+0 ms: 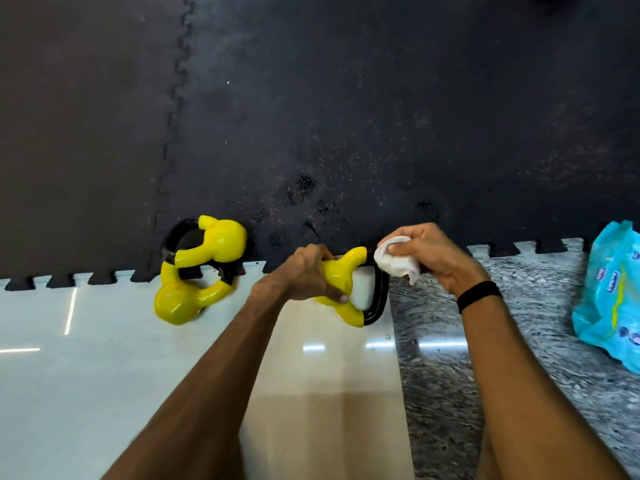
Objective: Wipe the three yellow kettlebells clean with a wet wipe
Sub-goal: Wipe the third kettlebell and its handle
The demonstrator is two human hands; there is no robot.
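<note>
The left hand (304, 275) is clamped around the yellow body of the held kettlebell (343, 289), at 6 o'clock of the frame centre, over the edge where the black floor mat (346, 116) meets the pale tile floor (86, 375). Its black handle (379, 296) points toward 3 o'clock. The right hand (429, 261) is closed on a bunched white wet wipe (394, 259), which is pressed against the top of the handle. A black wristband (479, 296) sits on the right wrist.

Two further kettlebells lie at 9 o'clock of the held one, touching each other with handles interlocked: the upper kettlebell (221, 242) on the mat, the lower kettlebell (176, 303) on the tile.

A blue wipes packet (609, 292) lies at 3 o'clock on the grey granite floor strip (433, 393), well apart from the hands
</note>
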